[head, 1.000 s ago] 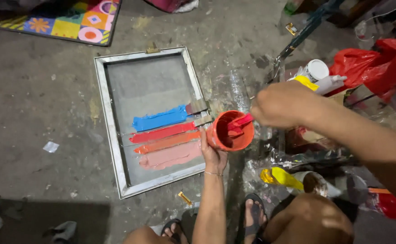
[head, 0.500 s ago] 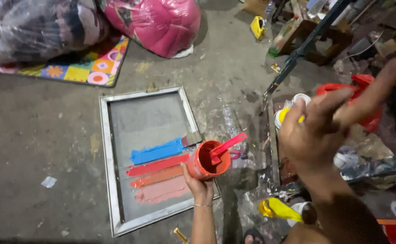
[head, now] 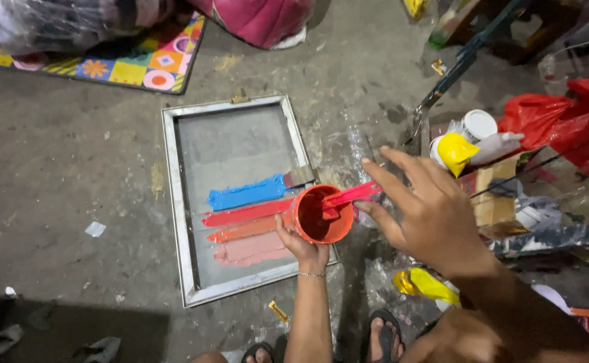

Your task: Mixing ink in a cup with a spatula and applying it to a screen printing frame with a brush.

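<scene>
Far left: grey concrete floor (head: 59, 195), a patterned mat (head: 133, 64) at the top edge. Next, a metal-framed screen (head: 180, 222) lying flat, crossed by four ink stripes: blue (head: 246, 195), red (head: 244, 215), orange (head: 244, 230), pink (head: 250, 250). At the blue stripe's right end, a small scraper (head: 300, 177) resting on the frame. Then the left hand (head: 306, 250), fingers clamped from below on a cup (head: 321, 215) of red ink held over the screen's lower right corner. Inside the cup, a red stick (head: 349, 195) leaning out to the right. Just beside its tip, the right hand (head: 429, 212), fingers spread apart, gripping nothing. Further right: a yellow bag (head: 457, 151), a white tub (head: 479, 125), a red bag (head: 577, 124).
</scene>
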